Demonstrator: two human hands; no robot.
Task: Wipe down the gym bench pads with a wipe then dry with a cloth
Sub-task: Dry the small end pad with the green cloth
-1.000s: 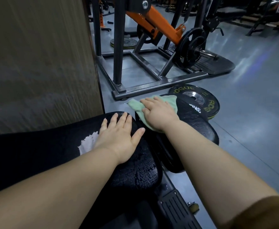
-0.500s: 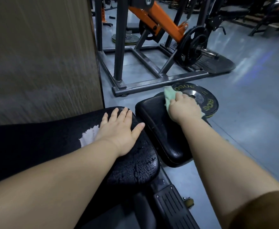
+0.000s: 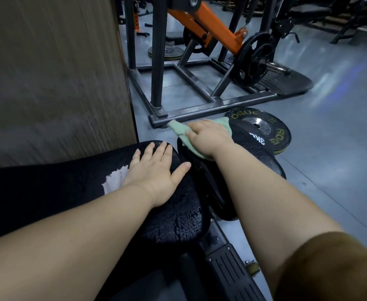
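A long black bench pad with cracked, worn vinyl and a torn white patch runs from the left. My left hand lies flat on it, fingers straight and spread. Beyond it sits a smaller black seat pad. My right hand presses a light green cloth onto the far left part of that seat pad, fingers bent over the cloth. Part of the cloth is hidden under the hand.
A brown panel wall stands close on the left. A grey steel machine frame with an orange arm and loaded plates is ahead. A black weight plate lies on the grey floor beside the seat pad. A ribbed footplate sits below.
My right hand slid the green cloth from the far right edge of the seat pad back to its far left part. My left hand stayed flat on the long pad.
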